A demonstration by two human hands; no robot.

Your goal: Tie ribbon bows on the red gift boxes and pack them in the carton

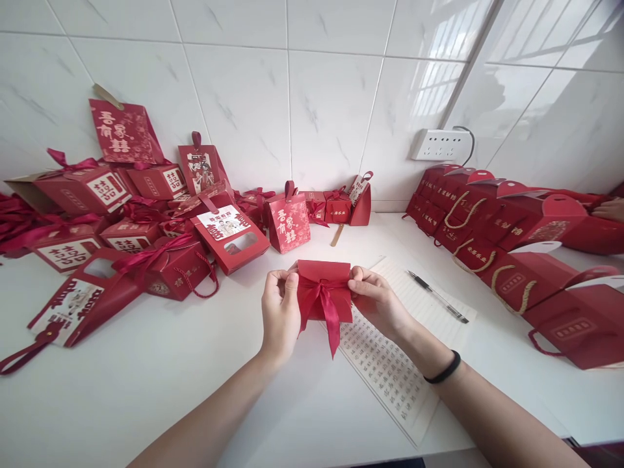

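Note:
A small red gift box (324, 274) with a red satin ribbon (327, 305) tied at its front is held between both my hands above the white table (160, 383). My left hand (281, 311) grips the box's left side, fingers pinched near the ribbon knot. My right hand (376, 299) grips the right side, fingers pinched on the ribbon's other end. A black band sits on my right wrist. The ribbon tails hang down toward a sheet of paper.
A lined sheet with printed characters (390, 364) and a black pen (437, 296) lie under my right hand. Several red gift boxes (146, 227) are piled at the left against the tiled wall. Red handled bags (511, 253) line the right side. Another person's hand (610, 209) shows far right.

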